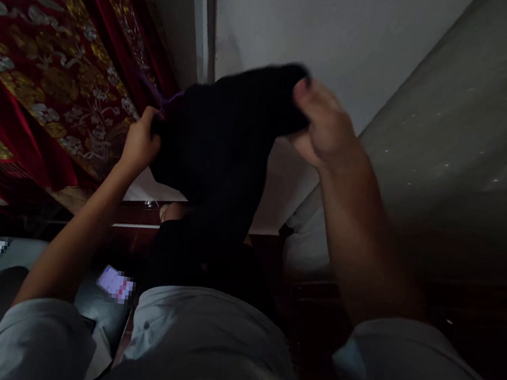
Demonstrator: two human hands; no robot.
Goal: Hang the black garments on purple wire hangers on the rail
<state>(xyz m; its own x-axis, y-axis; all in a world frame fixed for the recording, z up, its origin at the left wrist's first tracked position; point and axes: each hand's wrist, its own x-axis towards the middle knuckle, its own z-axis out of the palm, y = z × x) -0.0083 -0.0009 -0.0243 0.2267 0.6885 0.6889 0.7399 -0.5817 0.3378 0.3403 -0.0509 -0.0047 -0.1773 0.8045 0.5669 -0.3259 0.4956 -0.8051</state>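
Observation:
A black cloth garment point(224, 131) hangs stretched between my two hands in front of me, shaped somewhat like shorts. A thin purple cord point(172, 101) shows at its left edge. My left hand point(143, 142) is closed on that edge, close to the cord. On the other side, my right hand point(320, 121) pinches the upper right corner between thumb and fingers, slightly blurred. The lower part of the cloth drops toward my dark-clothed lap, where the two are hard to tell apart.
Red curtains point(60, 67) with gold and silver patterns hang at left. Behind the cloth is a pale wall or panel point(337, 34); a large greyish-green surface point(470, 155) fills the right. A lit phone point(115, 284) lies on a grey seat point(95, 312) at lower left.

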